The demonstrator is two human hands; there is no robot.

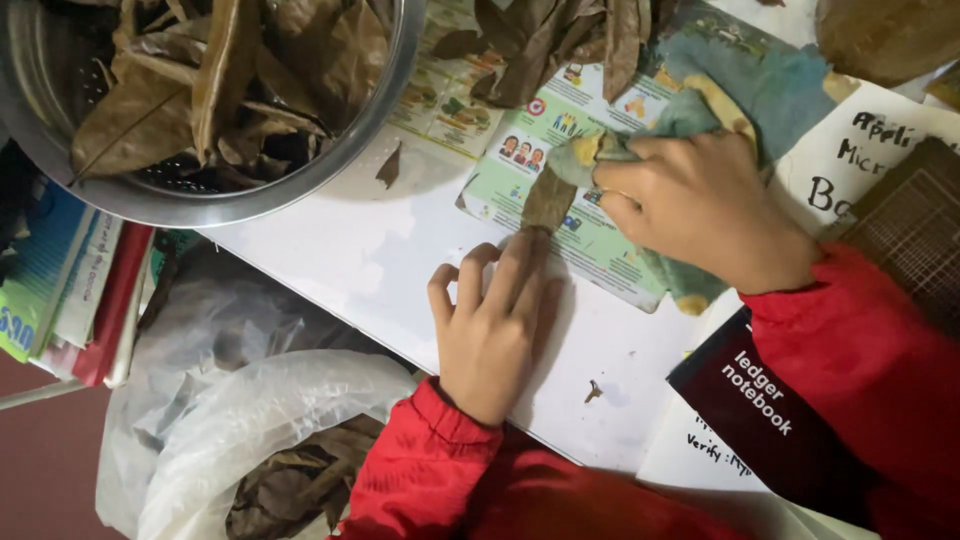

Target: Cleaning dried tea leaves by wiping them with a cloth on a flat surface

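Note:
A dry brown leaf [548, 198] lies flat on a printed picture sheet [590, 245] on the white table [370, 250]. My left hand [490, 320] presses the leaf's lower end down with a fingertip, the other fingers curled. My right hand [700, 205] grips a blue and yellow cloth [745, 85] and holds a bunched part of it against the leaf's upper end. Both arms wear red sleeves.
A metal colander [215, 195] full of dry leaves stands at the top left. More leaves [560, 40] lie at the top. A plastic bag [250, 440] with leaves sits below the table edge. A dark notebook [760, 400] lies right; books [70, 290] stack left.

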